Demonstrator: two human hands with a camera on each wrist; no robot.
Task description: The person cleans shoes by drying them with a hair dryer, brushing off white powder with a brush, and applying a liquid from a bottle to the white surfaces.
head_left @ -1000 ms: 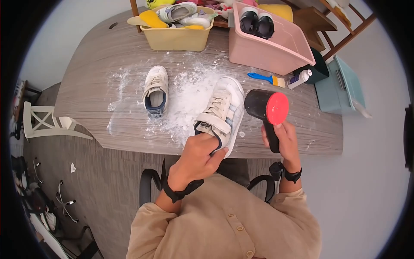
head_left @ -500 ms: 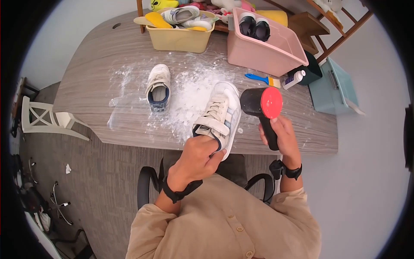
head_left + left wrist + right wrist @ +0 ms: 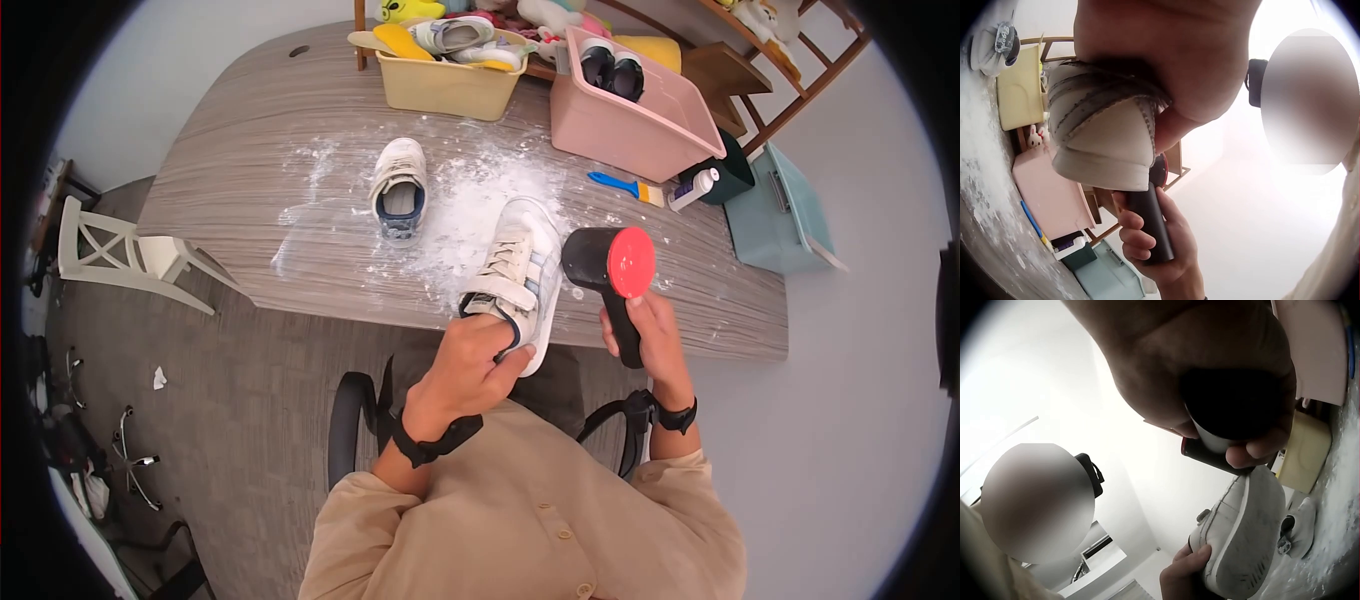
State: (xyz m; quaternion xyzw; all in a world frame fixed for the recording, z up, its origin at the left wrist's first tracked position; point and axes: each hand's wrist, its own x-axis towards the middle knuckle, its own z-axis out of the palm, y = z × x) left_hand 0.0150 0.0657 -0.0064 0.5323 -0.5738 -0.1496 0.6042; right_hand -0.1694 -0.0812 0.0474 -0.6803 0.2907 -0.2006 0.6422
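Note:
My left hand (image 3: 465,370) grips a white sneaker (image 3: 515,262) by its heel, fingers inside the collar and thumb outside. The sneaker has laces and a strap, and its toe points away from me over the table. In the right wrist view, its grey-smudged sole (image 3: 1254,540) shows. My right hand (image 3: 657,340) is wrapped round the handle of a black hair dryer (image 3: 588,256) with a red round back. The dryer's barrel points at the sneaker's side, close to it. A second white sneaker (image 3: 400,170) with a dark blue lining stands on the table, farther left.
White powder (image 3: 480,195) is spread over the wooden table (image 3: 210,190). At the back are a yellow bin (image 3: 450,92) of shoes and a pink bin (image 3: 620,130) holding black shoes. A blue-handled brush (image 3: 625,187) and a white bottle (image 3: 693,190) lie right of the powder.
The head view has shifted, so the table and bins appear farther right than half a second ago. Both hands keep their holds, and the dryer stays beside the sneaker.

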